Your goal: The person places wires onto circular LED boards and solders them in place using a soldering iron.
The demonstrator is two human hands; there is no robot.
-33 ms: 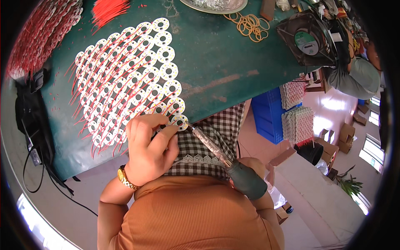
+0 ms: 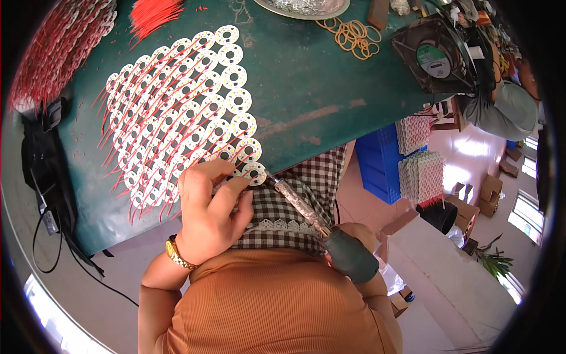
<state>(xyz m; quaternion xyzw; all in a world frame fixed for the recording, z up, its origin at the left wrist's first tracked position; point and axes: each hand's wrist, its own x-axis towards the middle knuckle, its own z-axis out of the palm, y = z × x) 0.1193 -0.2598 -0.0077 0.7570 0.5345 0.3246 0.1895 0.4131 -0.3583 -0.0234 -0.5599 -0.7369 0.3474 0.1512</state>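
Note:
A panel of white ring-shaped circuit boards (image 2: 239, 100) lies on the green table, with thin red wires (image 2: 171, 118) running slantwise across most of its rows. My left hand (image 2: 212, 212), wearing a gold watch, rests at the panel's near right corner. Its thumb and fingers are pinched together beside the last ring board (image 2: 254, 174); whatever is between them is hidden. In my right hand (image 2: 359, 235) is a soldering iron (image 2: 300, 206) with a dark grip, largely covering that hand. The iron's tip sits at the right edge of the corner ring board.
Loose red wires (image 2: 154, 16) and more wired boards (image 2: 59, 47) lie at the far left. Toward the back are a metal dish (image 2: 306, 7), rubber bands (image 2: 356, 38) and a fan (image 2: 433, 56). A blue crate (image 2: 377, 162) stands right of the table; another person (image 2: 501, 112) is beyond.
The iron's tip has shifted slightly right and down, from the corner ring board's surface to its edge. My left fingers have moved very slightly; the panel stays put.

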